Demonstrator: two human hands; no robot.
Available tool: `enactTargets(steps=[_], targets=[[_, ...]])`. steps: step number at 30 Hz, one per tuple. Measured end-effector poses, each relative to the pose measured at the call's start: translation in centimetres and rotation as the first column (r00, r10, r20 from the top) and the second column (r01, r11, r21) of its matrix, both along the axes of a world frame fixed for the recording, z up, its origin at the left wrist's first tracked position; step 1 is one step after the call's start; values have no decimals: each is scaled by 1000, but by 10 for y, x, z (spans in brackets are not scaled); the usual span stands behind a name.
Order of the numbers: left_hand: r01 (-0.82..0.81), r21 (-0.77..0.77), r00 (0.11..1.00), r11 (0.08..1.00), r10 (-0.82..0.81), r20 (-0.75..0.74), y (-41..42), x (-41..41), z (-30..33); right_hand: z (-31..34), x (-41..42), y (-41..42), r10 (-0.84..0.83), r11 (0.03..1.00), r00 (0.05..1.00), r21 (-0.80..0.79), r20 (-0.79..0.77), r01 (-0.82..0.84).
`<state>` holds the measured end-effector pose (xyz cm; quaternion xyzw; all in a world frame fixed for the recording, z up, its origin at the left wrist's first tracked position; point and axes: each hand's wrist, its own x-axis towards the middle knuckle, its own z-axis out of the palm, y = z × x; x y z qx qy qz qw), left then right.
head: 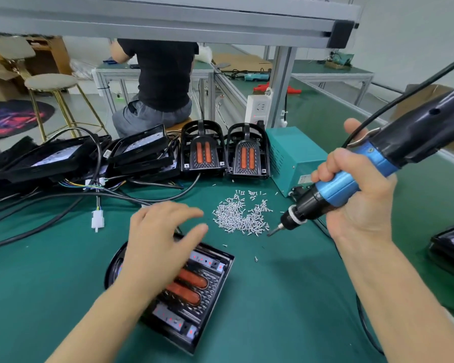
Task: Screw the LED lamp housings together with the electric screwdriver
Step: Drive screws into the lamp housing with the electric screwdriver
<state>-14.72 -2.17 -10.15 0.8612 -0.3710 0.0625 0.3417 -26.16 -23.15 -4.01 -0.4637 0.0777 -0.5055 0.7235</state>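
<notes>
Item: LED lamp housing (194, 297), black, lying flat and skewed on the green desk (286, 297), near the front edge. Two orange strips show at its centre, with a grey board at each end.

Left hand (157, 247): hovers over the housing's rear half, fingers spread and relaxed, pinching nothing; contact with the housing cannot be told.

Right hand (357, 200): grip wrapped tight round the blue barrel of the electric screwdriver (351, 179). Tool tilted, bit pointing down-left, tip just beside the right edge of the screw pile (239, 216). A black cord rises from its upper end.

Screws: loose silver heap on the desk behind the housing, between the two hands; a few strays lie nearer the housing.

Rear row: two upright lamp housings (226, 153) with orange strips, side by side; to their left a stack of black frames (84, 155) with tangled cables (97, 189) and a white connector (97, 220).

Teal power box (291, 155): right of the upright pair, behind the screwdriver.

Background: a seated person (160, 82) facing away; a stool (53, 85).
</notes>
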Motion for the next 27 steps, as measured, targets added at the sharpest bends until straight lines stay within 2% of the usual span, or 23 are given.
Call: enactTargets(steps=[1,3,5,7,10,19,21,22,24,26,27], targets=[[30,34,1000,999,-30,3,-9,7,9,-1,1,2,7,1000,1000,5,2,-7],[122,241,992,963,-121,-19,-34,22,20,-4,4,6,16,1000,1000,22,11,-16],[236,485,972,842,-205,-118,-60,31,20,-7,7,10,10,999,1000,48,17,-11],[350,612,936,709,-253,-243,-78,36,13,-8,8,12,3,998,1000,58,20,-4],[414,654,910,633,-294,-292,-90,40,4,-9,8,12,-3,999,1000,50,19,2],[402,617,911,677,-366,-192,-91,38,-6,-7,2,13,-17,999,998,45,54,15],[406,552,911,728,-367,-185,-88,37,-1,-5,1,15,-10,998,998,57,63,6],[424,454,905,784,-355,-232,-84,37,3,-4,0,16,-6,998,997,68,73,1],[431,116,833,895,-344,-434,-70,34,15,0,-1,17,9,994,994,108,104,-20],[323,-236,707,917,-399,-584,-49,27,23,3,-1,19,40,986,988,155,149,-63],[242,-348,660,906,-416,-626,-37,21,25,5,-1,21,58,981,984,172,171,-88]])
